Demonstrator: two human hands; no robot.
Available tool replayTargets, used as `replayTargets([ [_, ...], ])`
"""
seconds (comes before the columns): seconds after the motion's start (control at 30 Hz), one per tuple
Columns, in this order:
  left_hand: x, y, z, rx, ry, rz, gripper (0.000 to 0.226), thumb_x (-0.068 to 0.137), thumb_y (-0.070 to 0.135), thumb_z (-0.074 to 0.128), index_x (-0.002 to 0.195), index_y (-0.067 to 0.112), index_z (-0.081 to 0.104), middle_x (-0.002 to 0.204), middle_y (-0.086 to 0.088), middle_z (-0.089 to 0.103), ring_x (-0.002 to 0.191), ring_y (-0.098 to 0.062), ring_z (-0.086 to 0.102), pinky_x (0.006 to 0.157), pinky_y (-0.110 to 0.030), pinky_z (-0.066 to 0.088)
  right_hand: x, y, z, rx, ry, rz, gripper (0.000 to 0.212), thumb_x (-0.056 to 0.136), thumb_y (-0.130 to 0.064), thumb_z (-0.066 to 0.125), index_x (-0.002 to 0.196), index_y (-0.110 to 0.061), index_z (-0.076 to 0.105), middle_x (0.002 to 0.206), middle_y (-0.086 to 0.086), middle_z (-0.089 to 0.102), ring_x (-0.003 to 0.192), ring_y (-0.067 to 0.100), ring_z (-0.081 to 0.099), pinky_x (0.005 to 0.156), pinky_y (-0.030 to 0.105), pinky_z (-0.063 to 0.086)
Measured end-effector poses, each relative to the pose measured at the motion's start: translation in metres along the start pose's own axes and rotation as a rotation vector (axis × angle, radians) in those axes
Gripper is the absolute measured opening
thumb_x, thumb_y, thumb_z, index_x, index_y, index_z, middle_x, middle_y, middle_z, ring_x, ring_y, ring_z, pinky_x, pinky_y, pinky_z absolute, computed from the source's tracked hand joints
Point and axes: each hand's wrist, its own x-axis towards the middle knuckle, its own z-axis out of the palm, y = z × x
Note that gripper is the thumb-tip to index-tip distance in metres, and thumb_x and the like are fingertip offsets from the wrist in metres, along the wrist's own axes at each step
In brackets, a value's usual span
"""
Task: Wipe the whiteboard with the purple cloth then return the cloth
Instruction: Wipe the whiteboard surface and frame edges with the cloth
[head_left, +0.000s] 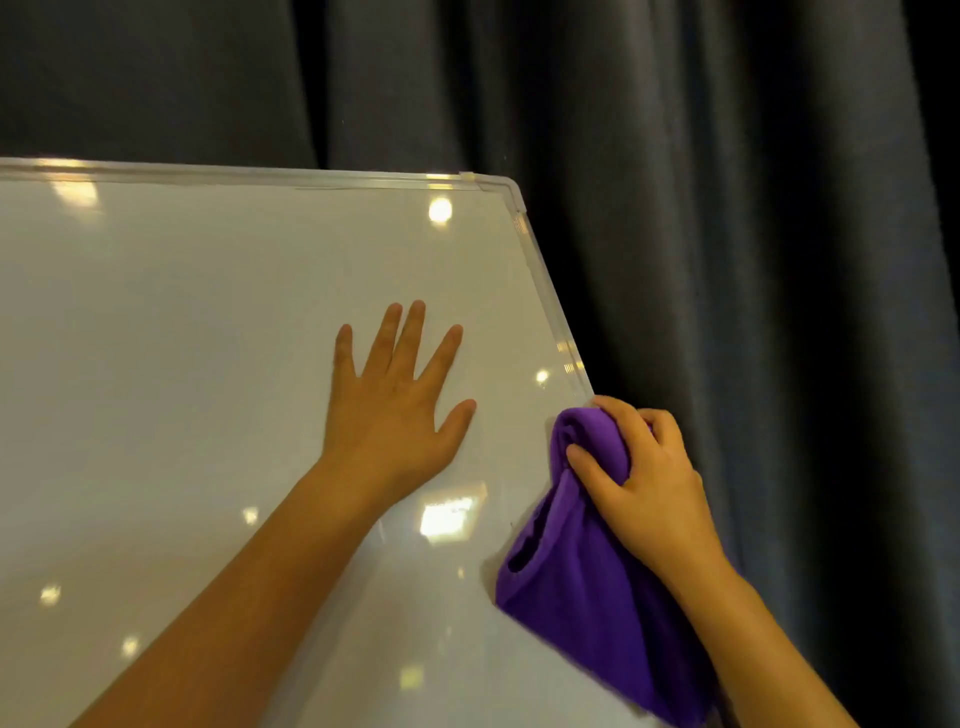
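Note:
The whiteboard (182, 338) fills the left and middle of the head view, glossy white with a silver frame and lamp reflections on it. My left hand (395, 400) lies flat on its surface with fingers spread, holding nothing. My right hand (639, 478) grips the bunched purple cloth (576, 577) at the board's right edge. The cloth's top is pressed against the board near the frame, and the rest hangs down below my hand over the lower right of the board.
A dark grey curtain (753, 208) hangs in folds behind and to the right of the board. The board's rounded top right corner (511, 189) and slanting right frame edge (558, 322) lie just above my right hand.

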Motion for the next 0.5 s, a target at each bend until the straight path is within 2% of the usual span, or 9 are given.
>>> replayTargets([
  [0.13,-0.028,0.018,0.003,0.006,-0.024,-0.058,0.072,0.080,0.063,-0.005,0.143,0.032,-0.018,0.156,-0.005,-0.019,0.143,-0.025,-0.018,0.112,-0.051,-0.012,0.015,-0.003,0.002,0.069,-0.055,-0.007,0.052,0.083,-0.047,0.056,0.130,-0.040,0.037,0.127,-0.004,0.039,0.090,0.008,0.045,0.074,0.024,0.038],
  [0.3,-0.078,0.038,0.007,-0.025,-0.059,-0.097,0.072,0.082,0.063,0.002,0.145,0.030,-0.012,0.156,-0.008,-0.014,0.143,-0.027,-0.016,0.115,-0.051,-0.008,-0.075,0.024,-0.004,0.036,-0.167,0.083,0.062,0.080,-0.058,0.051,0.134,-0.045,0.024,0.130,-0.003,0.040,0.091,0.009,0.048,0.073,0.023,0.041],
  [0.37,-0.095,0.046,0.004,-0.052,-0.060,-0.100,0.072,0.083,0.062,0.008,0.145,0.030,-0.007,0.157,-0.009,-0.010,0.144,-0.027,-0.013,0.115,-0.050,-0.007,-0.088,0.025,-0.012,0.007,-0.200,0.096,0.062,0.081,-0.059,0.048,0.136,-0.044,0.022,0.128,0.001,0.043,0.094,0.015,0.052,0.075,0.026,0.043],
  [0.5,-0.116,0.064,-0.004,-0.060,-0.078,-0.116,0.072,0.084,0.060,0.012,0.146,0.028,-0.004,0.157,-0.011,-0.009,0.144,-0.029,-0.012,0.114,-0.050,-0.008,-0.054,0.011,-0.022,-0.004,-0.250,0.088,0.057,0.087,-0.052,0.046,0.138,-0.037,0.025,0.126,0.010,0.042,0.101,0.032,0.053,0.078,0.034,0.041],
])
